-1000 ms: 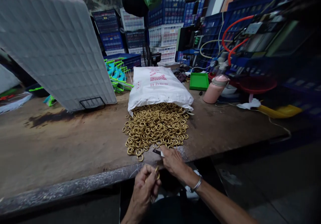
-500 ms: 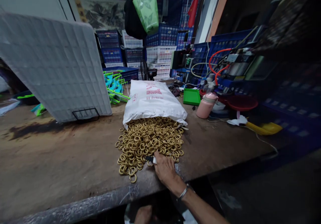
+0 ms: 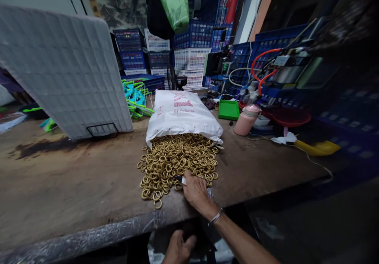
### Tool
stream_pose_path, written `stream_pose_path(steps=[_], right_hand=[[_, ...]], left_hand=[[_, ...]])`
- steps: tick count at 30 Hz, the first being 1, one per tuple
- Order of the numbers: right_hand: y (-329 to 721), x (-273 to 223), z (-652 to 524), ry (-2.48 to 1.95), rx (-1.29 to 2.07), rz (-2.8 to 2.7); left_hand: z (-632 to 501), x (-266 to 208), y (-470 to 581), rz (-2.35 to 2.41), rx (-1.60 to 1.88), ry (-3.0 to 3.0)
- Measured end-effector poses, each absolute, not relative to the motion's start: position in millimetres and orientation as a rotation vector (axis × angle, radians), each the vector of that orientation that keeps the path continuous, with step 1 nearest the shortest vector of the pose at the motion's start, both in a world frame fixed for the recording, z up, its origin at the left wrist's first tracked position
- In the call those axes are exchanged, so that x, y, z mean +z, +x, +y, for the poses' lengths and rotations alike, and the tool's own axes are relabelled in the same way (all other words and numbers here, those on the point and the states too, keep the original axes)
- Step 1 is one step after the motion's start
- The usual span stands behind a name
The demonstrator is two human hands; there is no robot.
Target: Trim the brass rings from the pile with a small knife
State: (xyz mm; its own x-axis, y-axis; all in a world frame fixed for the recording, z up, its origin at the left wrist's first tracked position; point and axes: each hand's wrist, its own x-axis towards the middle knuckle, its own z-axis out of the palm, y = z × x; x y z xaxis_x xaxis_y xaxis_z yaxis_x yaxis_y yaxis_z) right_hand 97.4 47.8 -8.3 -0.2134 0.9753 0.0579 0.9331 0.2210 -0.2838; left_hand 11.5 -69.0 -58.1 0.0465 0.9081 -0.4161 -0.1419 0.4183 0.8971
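Note:
A heap of gold-coloured rings (image 3: 174, 157) spreads over the table in front of an open white sack (image 3: 183, 114) with red print. My right hand (image 3: 196, 191) is at the near right side of the heap, its fingers closed on a small black-and-white piece (image 3: 183, 180). The black end of that piece lies against the rings; its kind I cannot make out. Below the table edge, my left hand (image 3: 179, 248) is over a pale bag or cloth (image 3: 155, 248). Its thumb stands apart from the other fingers, which are partly hidden, and nothing shows in it.
A quilted white panel (image 3: 65, 74) stands on the left, near green-and-blue plastic pieces (image 3: 136, 98). To the right are a green tray (image 3: 228, 110), a pink bottle (image 3: 247, 120), a red dish (image 3: 291, 117) and a yellow scoop (image 3: 319, 147). Crates (image 3: 192, 58) are stacked behind.
My left hand has come further up into view, and its thumb now shows apart. My right hand stays at the heap with the small piece. The view has shifted slightly.

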Motion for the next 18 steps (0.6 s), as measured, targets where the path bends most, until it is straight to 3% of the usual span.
stream_pose_path(steps=[4,10,18], right_hand=[[105,-3,46,-1.721,0.38,-2.269],[115,-7,29,-1.303,0.755,-2.146],[114,-3,9,-1.113,1.121,-1.886]], left_hand=[[-77,-48,7,1.229,0.981,1.0],[-59,-19,-6,1.423,1.289,0.77],[-40,-2,-6,1.413,1.208,0.798]])
